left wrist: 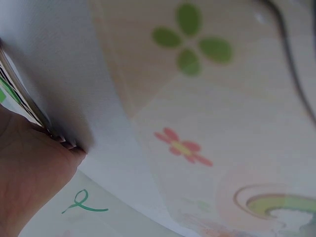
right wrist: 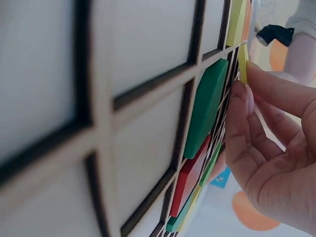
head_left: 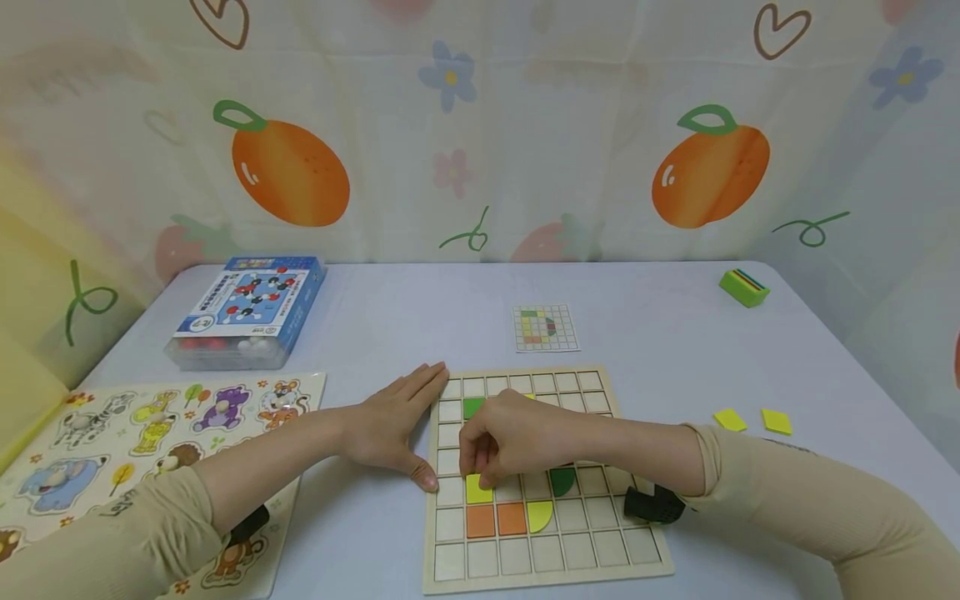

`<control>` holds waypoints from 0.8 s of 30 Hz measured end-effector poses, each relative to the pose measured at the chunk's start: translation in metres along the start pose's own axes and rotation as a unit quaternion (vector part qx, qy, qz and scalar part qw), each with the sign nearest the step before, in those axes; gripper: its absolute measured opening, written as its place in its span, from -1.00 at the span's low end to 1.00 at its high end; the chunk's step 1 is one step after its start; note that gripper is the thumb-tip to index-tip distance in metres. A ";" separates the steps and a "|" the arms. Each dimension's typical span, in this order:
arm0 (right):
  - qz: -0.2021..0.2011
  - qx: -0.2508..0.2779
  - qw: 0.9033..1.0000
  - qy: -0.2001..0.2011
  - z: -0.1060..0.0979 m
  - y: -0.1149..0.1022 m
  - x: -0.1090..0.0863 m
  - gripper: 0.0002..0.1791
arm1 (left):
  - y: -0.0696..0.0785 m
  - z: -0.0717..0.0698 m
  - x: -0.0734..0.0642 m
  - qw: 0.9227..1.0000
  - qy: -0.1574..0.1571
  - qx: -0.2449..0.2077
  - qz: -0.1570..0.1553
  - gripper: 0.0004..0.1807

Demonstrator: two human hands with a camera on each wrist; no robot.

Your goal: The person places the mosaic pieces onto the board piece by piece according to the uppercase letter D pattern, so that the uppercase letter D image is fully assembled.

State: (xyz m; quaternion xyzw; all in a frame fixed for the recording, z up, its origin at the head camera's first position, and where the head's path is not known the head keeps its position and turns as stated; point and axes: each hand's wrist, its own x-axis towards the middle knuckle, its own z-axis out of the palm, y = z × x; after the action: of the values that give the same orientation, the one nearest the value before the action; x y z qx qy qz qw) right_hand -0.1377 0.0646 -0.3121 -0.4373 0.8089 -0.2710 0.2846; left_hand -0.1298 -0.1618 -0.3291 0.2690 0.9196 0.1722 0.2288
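Note:
A wooden grid board (head_left: 431, 550) lies on the table in the head view. My left hand (head_left: 386, 429) rests along its left edge, fingers stretched out and thumb at the rim. Over the board, my right hand (head_left: 517, 433) pinches a yellow square tile (right wrist: 243, 64) between thumb and fingers, tilted at a cell in the lower left. Just below it sit two orange square tiles (head_left: 496, 521) and a yellow rounded tile (head_left: 538, 517). A green rounded tile (head_left: 562, 481) lies to the right; a red tile (right wrist: 187, 182) shows in the right wrist view. My right hand hides several middle cells.
Behind the board lies a small pattern card (head_left: 546, 327). Two loose yellow tiles, one nearer (head_left: 730, 419), lie to the right. A green block (head_left: 744, 287) stands far right. At left are a blue box (head_left: 247, 312) and an animal puzzle board (head_left: 315, 387), under my left forearm.

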 end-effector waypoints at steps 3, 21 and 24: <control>-0.005 -0.005 1.000 0.001 0.000 0.000 0.000 -0.83 | 0.000 0.000 0.000 1.000 0.000 -0.001 0.001 0.45; 0.020 -0.017 0.994 0.103 -0.046 0.025 -0.032 -0.89 | 0.000 0.001 0.000 1.000 0.004 0.003 -0.001 0.47; 0.047 -0.022 0.991 0.126 -0.059 0.042 -0.046 -0.89 | 0.000 0.001 0.000 1.000 0.006 0.004 0.000 0.47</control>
State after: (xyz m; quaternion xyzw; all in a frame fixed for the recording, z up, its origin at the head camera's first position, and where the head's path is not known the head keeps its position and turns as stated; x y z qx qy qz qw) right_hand -0.1813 0.1351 -0.2896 -0.3672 0.8637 -0.2926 0.1833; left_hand -0.1293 -0.1617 -0.3294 0.2686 0.9217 0.1696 0.2225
